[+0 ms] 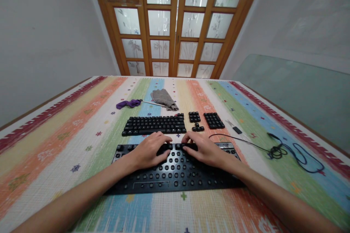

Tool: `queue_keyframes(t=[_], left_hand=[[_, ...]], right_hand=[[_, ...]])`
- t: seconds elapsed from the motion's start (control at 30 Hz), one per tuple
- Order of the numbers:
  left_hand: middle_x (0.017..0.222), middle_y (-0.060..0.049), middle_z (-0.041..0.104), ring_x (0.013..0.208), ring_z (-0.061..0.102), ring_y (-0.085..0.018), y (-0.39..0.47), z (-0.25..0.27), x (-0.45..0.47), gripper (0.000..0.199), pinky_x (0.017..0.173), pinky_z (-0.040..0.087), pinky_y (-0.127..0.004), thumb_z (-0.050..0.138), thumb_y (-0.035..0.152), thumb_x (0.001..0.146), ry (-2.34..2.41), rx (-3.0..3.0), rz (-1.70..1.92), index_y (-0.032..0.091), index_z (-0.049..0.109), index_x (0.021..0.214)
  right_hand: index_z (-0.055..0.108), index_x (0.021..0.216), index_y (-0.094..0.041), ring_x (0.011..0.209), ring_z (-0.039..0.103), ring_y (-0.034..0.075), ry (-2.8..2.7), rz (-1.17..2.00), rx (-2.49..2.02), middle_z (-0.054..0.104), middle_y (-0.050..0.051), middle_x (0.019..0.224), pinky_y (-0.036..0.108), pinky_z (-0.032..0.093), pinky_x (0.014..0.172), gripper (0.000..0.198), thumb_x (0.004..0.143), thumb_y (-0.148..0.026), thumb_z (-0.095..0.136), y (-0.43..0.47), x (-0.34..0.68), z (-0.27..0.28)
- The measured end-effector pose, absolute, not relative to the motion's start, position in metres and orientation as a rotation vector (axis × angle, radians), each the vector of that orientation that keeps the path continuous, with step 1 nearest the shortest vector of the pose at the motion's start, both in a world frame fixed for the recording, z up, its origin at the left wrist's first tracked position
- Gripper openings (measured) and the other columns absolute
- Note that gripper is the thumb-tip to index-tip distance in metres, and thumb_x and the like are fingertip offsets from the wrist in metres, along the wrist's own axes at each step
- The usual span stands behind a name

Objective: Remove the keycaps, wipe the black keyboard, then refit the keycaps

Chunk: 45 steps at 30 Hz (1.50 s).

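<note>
A black keyboard base [120, 188] lies in front of me, most of its sockets bare, with a few black keycaps along its far row. My left hand [149, 149] rests over the left half, thumb and index finger closed around a keycap [170, 146] in that row. Just right of it, my right hand [203, 149] has its thumb and index finger closed on another keycap, mostly hidden by the fingers. A second keycap [178, 146] shows between the two hands. Beyond the base, loose keycaps [154, 125] lie laid out in keyboard order.
More keycaps form a small block [194, 117], an arrow cluster [198, 127] and a number pad [214, 120]. A wire keycap puller [237, 130] lies to their right. The keyboard's cable [277, 151] coils farther right. A grey cloth [163, 98] and a purple cloth [128, 103] lie behind.
</note>
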State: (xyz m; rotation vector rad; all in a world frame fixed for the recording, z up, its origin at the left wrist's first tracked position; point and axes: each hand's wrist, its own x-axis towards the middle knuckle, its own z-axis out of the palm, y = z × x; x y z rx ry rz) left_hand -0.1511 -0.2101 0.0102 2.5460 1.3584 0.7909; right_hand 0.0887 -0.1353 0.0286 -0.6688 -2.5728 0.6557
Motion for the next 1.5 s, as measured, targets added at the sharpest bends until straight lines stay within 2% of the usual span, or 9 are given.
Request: queue_keyframes(t=[0.2,0.4,0.77,0.93,1.37,1.5], left_hand=[[0.099,-0.008,0.064,0.090,0.060,-0.022,-0.206,0.010,-0.152,0.021,0.080,0.050,-0.036,0.057,0.024,0.091,1.342,2.538,0.767,0.016,0.056,0.111],[0.096,-0.006,0.066,0.086,0.060,-0.021,-0.199,0.013,-0.151,0.024,0.077,0.049,-0.034,0.057,0.023,0.091,1.281,2.592,0.760,0.017,0.056,0.114],[0.097,-0.008,0.067,0.087,0.062,-0.021,-0.201,0.013,-0.153,0.025,0.077,0.051,-0.035,0.056,0.025,0.092,1.290,2.570,0.761,0.016,0.057,0.115],[0.098,-0.008,0.067,0.088,0.063,-0.021,-0.203,0.013,-0.158,0.026,0.078,0.053,-0.035,0.055,0.026,0.092,1.298,2.558,0.768,0.016,0.057,0.116],[0.098,-0.006,0.069,0.090,0.065,-0.019,-0.208,0.015,-0.173,0.019,0.080,0.053,-0.034,0.061,0.026,0.091,1.307,2.444,0.773,0.018,0.061,0.109],[0.097,-0.005,0.069,0.088,0.066,-0.018,-0.207,0.020,-0.178,0.018,0.080,0.053,-0.033,0.061,0.025,0.091,1.280,2.470,0.768,0.018,0.062,0.108]], right_hand=[[0.056,0.087,-0.018,0.077,0.059,0.018,-2.552,0.599,-0.669,0.065,0.004,0.084,0.030,0.045,0.071,0.009,0.083,-0.013,0.062,-0.137,0.087,0.025],[0.060,0.085,-0.017,0.083,0.059,0.020,-2.593,0.469,-0.646,0.064,0.006,0.087,0.032,0.045,0.075,0.010,0.080,-0.009,0.064,-0.135,0.084,0.028],[0.064,0.075,-0.016,0.073,0.062,0.015,-2.607,0.641,-0.778,0.068,0.002,0.076,0.025,0.044,0.068,0.013,0.071,-0.006,0.072,-0.128,0.079,0.035],[0.066,0.075,-0.017,0.071,0.063,0.016,-2.610,0.708,-0.863,0.070,0.001,0.074,0.027,0.044,0.067,0.011,0.073,-0.013,0.075,-0.123,0.080,0.035],[0.063,0.080,-0.018,0.076,0.063,0.016,-2.584,0.697,-0.770,0.070,0.001,0.082,0.028,0.044,0.071,0.014,0.073,-0.008,0.069,-0.125,0.081,0.043],[0.065,0.084,-0.019,0.080,0.062,0.017,-2.588,0.666,-0.739,0.070,0.002,0.087,0.029,0.045,0.073,0.011,0.077,-0.014,0.072,-0.124,0.082,0.046]])
